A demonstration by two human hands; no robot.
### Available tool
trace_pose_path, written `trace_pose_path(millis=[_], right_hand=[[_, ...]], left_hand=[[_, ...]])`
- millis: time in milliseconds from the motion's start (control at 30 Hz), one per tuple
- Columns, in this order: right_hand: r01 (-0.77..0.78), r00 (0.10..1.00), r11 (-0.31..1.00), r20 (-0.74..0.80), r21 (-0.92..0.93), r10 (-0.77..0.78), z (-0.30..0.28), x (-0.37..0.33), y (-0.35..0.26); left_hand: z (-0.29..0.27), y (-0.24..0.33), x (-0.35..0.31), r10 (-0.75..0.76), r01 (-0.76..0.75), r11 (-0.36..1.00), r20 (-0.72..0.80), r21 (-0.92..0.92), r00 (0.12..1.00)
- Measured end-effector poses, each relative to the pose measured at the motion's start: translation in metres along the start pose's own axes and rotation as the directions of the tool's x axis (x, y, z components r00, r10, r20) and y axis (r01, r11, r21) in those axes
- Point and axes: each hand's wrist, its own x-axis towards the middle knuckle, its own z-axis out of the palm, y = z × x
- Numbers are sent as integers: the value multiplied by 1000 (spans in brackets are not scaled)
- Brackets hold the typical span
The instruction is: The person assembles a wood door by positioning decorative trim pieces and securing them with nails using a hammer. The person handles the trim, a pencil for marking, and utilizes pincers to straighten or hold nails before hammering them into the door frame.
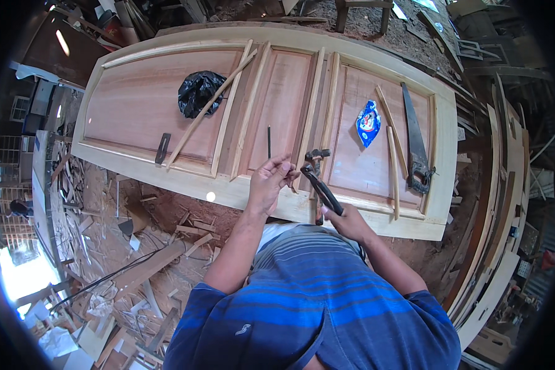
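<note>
My right hand (pixel 349 224) is wrapped round the dark handles of a pair of pincers (pixel 322 190), whose jaws point up toward my left hand. Fingers pinched together, my left hand (pixel 271 184) is just left of those jaws; what it holds, if anything, is too small to make out. Both hands are over the near edge of a panelled wooden door (pixel 228 190) lying flat. Behind the pincers a hammer (pixel 316 155) shows its dark head, its handle partly hidden. A thin dark rod (pixel 269 142) lies just beyond my left fingers.
On the door's right panel are a handsaw (pixel 417 142), a blue packet (pixel 368 124) and loose wooden strips (pixel 393 172). To the left lie a black plastic bag (pixel 198 92), a long strip (pixel 211 106) across it, and a dark flat tool (pixel 163 148). Wood scraps (pixel 197 229) litter the floor.
</note>
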Motion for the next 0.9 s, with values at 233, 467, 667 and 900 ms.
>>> trace_pose_path(millis=[233,467,667,900], right_hand=[[50,994,997,98,-63,-43,-26,-12,-11],[56,976,995,214,-81,-38,-33,-17,-33],[104,970,992,229,-69,-86,-33,-12,-28],[98,974,990,214,-105,-74,-36,-16,-33]], left_hand=[[-16,16,-7,20,-10,996,106,-89,994],[-9,16,-11,38,-29,998,168,-55,985],[-2,9,-13,28,-21,999,154,-47,988],[3,9,-15,26,-10,996,189,-86,982]])
